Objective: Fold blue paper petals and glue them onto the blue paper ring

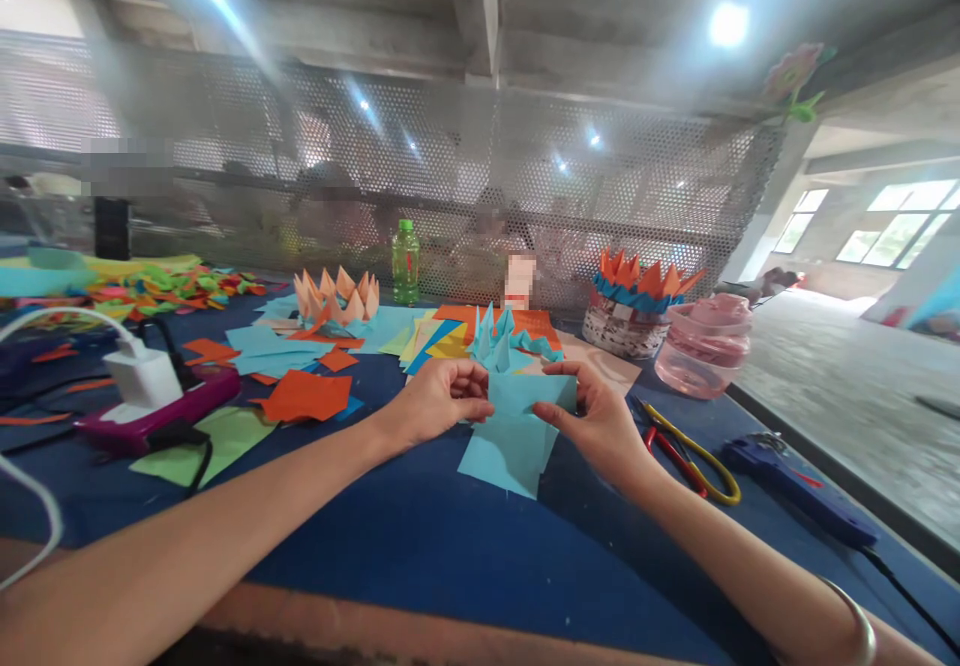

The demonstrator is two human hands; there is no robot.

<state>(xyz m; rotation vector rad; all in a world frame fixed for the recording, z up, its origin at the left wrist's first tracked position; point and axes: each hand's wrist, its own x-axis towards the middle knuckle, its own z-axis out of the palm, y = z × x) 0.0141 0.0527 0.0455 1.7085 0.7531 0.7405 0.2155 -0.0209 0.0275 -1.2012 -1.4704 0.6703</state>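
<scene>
A small light blue sheet of paper point(532, 392) is held up by its two side edges. My left hand point(450, 401) pinches its left edge, and my right hand point(585, 411) grips the right edge between thumb and fingers. Below it, another light blue paper point(499, 461) lies on the blue table point(375, 546). Just behind my hands stand folded light blue paper points point(499, 341), partly hidden by the held sheet.
Scissors point(701, 461) and a blue corded tool point(802, 486) lie at right, near a pink-tinted bottle point(703, 346) and an orange-and-blue paper piece point(645, 281). At left are a purple power strip point(161, 411), orange paper point(307, 396) and a peach folded crown point(337, 298). Behind stands a green bottle point(406, 264).
</scene>
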